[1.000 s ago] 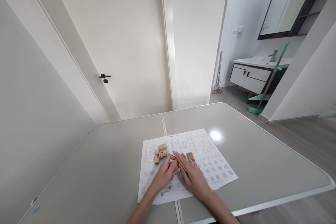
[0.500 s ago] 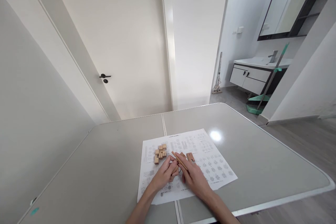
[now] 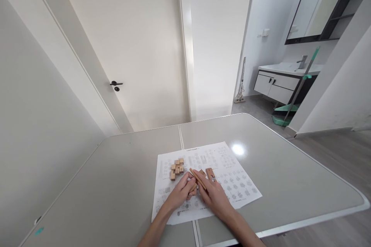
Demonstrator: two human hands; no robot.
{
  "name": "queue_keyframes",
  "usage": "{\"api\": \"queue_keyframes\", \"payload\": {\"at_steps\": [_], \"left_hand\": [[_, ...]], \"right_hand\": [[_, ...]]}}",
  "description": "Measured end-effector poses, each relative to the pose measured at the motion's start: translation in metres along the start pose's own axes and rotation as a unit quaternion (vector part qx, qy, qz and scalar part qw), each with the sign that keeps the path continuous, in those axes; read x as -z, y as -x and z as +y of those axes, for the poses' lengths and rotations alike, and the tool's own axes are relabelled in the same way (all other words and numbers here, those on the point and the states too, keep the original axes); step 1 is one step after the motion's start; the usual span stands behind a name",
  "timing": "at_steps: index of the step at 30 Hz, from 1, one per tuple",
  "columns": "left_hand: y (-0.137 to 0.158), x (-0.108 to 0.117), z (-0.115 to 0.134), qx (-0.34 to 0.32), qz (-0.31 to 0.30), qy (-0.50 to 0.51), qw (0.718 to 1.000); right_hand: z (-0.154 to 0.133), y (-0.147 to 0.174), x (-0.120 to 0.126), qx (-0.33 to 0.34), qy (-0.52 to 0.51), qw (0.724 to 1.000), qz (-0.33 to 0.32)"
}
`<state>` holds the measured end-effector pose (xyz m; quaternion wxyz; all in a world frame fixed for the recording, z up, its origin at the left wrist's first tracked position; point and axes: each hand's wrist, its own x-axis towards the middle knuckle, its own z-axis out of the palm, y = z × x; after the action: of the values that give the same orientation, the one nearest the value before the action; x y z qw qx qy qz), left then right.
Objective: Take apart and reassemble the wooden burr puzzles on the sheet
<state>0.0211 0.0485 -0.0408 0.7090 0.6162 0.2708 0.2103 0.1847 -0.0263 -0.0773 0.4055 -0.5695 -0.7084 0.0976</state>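
Above a printed sheet [image 3: 246, 198] my two hands meet, fingers curled inward. My left hand [image 3: 182, 191] is closed on a small wooden puzzle piece [image 3: 193, 187], mostly covered by the fingers. A longer wooden stick-like piece [image 3: 198, 178] slants up and left out of my right hand [image 3: 213, 193], which grips it. Just beyond the right fingers, a notched wooden piece [image 3: 210, 172] lies on the paper, with another wooden piece [image 3: 202, 173] partly hidden beside it. Left of the hands sits a cluster of small wooden blocks [image 3: 177, 170].
The grey folding table [image 3: 121, 185] has a centre seam [image 3: 181, 137] and a pale metal rim. Behind it stands a white door [image 3: 139, 46] with a black handle [image 3: 116, 83]. To the far right are a sink cabinet [image 3: 275, 85], a green dustpan [image 3: 281, 120] and a mop [image 3: 241, 85].
My right fingers have shifted slightly around the stick-like piece, now showing more of its length. The left hand and the block cluster stay about where they were.
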Motion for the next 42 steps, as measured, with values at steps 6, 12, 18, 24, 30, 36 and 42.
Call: {"api": "queue_keyframes", "payload": {"at_steps": [6,12,18,24,30,36,42], "left_hand": [[-0.001,0.0,0.004,0.011,0.001,0.015,1.0],[-0.001,0.002,0.004,0.016,0.008,0.003,1.0],[-0.006,0.006,-0.005,0.013,0.096,0.04,0.995],[-0.007,0.005,0.0,-0.007,0.138,0.065,0.988],[-0.007,0.005,0.007,-0.032,0.143,0.102,0.984],[-0.006,0.009,0.007,-0.027,0.137,0.165,0.976],[-0.006,0.012,0.006,-0.012,0.13,0.188,0.973]], "right_hand": [[-0.006,-0.003,0.005,0.001,-0.033,0.999,-0.025],[-0.007,-0.001,0.002,-0.021,-0.034,0.999,0.003],[-0.008,-0.001,0.003,-0.065,-0.066,0.993,0.07],[0.014,0.0,-0.006,-0.118,0.099,0.971,0.182],[0.026,0.007,-0.017,-0.178,0.143,0.964,0.14],[0.028,0.007,-0.02,-0.154,0.103,0.973,0.134],[0.028,0.007,-0.02,-0.137,0.057,0.98,0.134]]}}
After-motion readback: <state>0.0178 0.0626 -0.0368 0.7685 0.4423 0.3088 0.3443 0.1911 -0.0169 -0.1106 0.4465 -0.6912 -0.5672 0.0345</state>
